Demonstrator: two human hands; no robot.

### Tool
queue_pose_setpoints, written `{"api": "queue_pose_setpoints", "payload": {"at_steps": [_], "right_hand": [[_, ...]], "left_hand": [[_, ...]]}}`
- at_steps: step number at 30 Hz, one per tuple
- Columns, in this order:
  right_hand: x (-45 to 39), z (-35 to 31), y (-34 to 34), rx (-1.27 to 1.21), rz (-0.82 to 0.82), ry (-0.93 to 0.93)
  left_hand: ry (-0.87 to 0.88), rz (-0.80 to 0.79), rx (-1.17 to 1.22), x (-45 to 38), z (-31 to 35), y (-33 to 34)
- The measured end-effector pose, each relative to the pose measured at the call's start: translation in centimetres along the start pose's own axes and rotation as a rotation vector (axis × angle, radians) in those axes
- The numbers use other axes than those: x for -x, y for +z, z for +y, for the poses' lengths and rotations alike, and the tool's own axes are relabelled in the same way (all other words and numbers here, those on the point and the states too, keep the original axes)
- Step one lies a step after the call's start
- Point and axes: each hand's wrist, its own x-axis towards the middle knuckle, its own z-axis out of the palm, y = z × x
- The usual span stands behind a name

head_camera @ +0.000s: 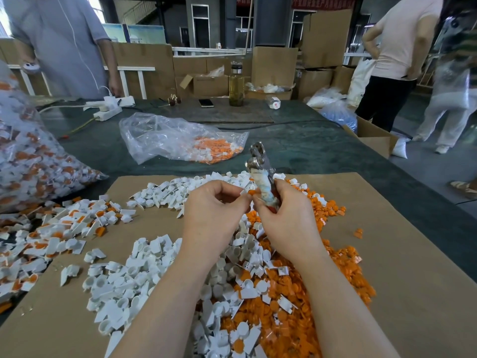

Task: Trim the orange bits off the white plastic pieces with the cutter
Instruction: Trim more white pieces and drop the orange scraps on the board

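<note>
Cardboard sheet (387, 254) on a workshop table keeps sorted heaps apart: white pieces (134, 280) left, orange bits (296, 319) right. Left hand (214, 215) pinches one small orange-and-white part (251, 192) beside the cutter (260, 177), gripped upright in the right hand (286, 218), probably between cuts.

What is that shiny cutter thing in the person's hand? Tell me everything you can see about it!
The cutter is a small plier-like tool with a shiny silver metal head pointing up and away. Its handles look wrapped in worn whitish tape, with a bit of red low down. The right hand grips the handles, holding it above the piles. The left hand pinches a small orange-and-white piece beside the handle, not at the blades.
</note>
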Motion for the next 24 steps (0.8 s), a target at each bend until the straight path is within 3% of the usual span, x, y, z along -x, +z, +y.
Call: {"api": "queue_pose_setpoints", "payload": {"at_steps": [10,15,24], "right_hand": [[-0.2,0.1,-0.4,-0.069,-0.100,0.051],[-0.4,0.4,-1.5,-0.187,-0.138,0.124],[-0.1,0.0,-2.7,-0.107,-0.377,0.144]], "left_hand": [[0.011,0.015,-0.050,-0.4,-0.6,0.1],[-0.023,0.007,0.079,-0.7,-0.6,-0.1],[-0.008,0.002,0.156,-1.2,-1.1,-0.7]]}}
